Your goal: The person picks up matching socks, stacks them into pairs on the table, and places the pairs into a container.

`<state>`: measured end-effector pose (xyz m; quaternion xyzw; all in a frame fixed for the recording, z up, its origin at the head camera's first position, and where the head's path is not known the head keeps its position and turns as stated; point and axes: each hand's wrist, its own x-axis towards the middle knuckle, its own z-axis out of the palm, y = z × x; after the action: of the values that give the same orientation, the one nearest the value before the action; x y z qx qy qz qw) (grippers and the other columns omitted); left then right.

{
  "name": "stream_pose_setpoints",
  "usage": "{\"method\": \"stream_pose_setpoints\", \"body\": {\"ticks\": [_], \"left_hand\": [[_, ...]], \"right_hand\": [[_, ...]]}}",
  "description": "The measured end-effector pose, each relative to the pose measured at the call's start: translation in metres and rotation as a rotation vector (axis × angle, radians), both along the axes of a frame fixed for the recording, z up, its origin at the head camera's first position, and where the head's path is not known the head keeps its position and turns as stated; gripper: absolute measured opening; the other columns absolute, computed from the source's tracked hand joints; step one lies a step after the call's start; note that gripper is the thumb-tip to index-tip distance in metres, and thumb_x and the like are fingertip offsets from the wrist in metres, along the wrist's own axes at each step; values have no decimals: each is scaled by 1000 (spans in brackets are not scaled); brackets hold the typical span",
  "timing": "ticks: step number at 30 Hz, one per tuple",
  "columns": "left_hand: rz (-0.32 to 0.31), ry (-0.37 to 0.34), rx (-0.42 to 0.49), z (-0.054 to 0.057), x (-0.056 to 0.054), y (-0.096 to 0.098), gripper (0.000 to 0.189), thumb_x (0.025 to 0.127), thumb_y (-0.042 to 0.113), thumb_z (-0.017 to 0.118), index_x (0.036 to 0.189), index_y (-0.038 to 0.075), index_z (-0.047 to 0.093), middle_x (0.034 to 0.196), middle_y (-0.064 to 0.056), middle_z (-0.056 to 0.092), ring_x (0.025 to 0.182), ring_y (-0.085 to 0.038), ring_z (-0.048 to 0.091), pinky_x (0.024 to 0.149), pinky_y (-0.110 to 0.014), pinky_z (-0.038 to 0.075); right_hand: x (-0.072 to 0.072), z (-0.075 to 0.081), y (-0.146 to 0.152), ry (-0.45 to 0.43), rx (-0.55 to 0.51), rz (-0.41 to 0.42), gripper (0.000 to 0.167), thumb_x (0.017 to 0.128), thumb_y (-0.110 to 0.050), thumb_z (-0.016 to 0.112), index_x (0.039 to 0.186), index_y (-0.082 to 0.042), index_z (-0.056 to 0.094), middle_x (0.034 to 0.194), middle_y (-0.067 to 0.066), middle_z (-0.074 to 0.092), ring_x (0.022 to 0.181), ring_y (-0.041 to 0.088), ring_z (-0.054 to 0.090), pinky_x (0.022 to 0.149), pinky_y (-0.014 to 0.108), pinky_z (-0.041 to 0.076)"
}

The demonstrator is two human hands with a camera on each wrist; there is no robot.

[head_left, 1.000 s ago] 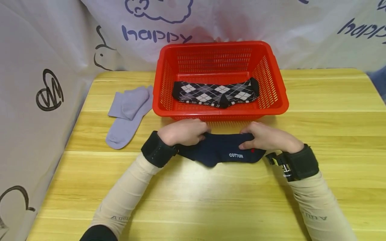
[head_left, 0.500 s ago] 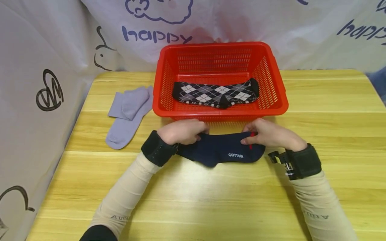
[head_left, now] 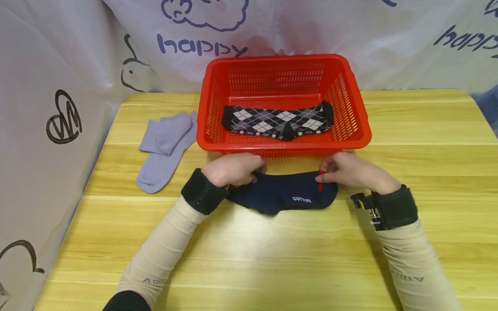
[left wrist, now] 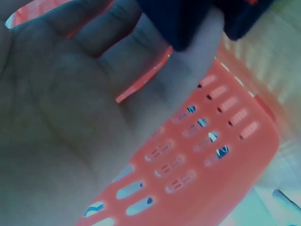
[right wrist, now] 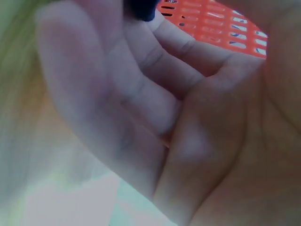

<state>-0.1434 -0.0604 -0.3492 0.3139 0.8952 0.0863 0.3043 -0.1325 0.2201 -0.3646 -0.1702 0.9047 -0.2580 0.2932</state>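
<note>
A navy sock [head_left: 282, 190] with white "COTTON" lettering and a small red mark lies stretched sideways on the table, in front of the red basket. My left hand [head_left: 235, 168] grips its left end, which is partly hidden under the fingers. At the upper right edge, by the red mark, my right hand [head_left: 350, 172] pinches the sock between thumb and fingers. In the left wrist view, dark cloth [left wrist: 174, 19] shows at the fingers of my left hand [left wrist: 61, 108]. Only a scrap of navy cloth [right wrist: 141, 7] appears beyond my right hand's curled fingers [right wrist: 150, 94].
Just behind the hands stands the red basket [head_left: 284, 146], holding argyle socks [head_left: 278, 121] in black, grey and white. Left of it lie lavender socks [head_left: 163, 151], one folded across the other. A white cloth with drawings [head_left: 295, 30] hangs behind the wooden table [head_left: 428, 142].
My right hand has slid slightly right and away along the sock's upper edge, uncovering the red mark. The sock's right end has shifted slightly left. My left hand has barely moved.
</note>
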Motion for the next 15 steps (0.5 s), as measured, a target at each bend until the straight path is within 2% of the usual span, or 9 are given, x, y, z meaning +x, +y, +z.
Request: {"method": "stream_pose_setpoints", "body": {"ticks": [3,9,15], "left_hand": [[20,23,-16,0,0,-1,14,91,11,68,103,12,62,89,-3,61,71,-17,59,64,-25,48],[20,113,6,-2,1,-4,15,87,4,69,100,10,65,88,-3,62,72,-18,58,62,-25,49],[19,125,43,-4,0,-4,16,86,-3,64,96,10,64,83,-3,59,70,-18,55,60,-24,47]], "right_hand": [[0,0,1,-7,16,1,17,89,-23,72,85,-8,66,69,-2,57,55,13,50,53,26,41],[0,0,1,-18,40,-7,18,89,-25,71,85,-8,65,68,-2,57,54,13,50,53,27,41],[0,0,1,-11,16,14,16,92,-23,68,88,-8,67,71,-1,60,53,13,51,52,27,43]]}}
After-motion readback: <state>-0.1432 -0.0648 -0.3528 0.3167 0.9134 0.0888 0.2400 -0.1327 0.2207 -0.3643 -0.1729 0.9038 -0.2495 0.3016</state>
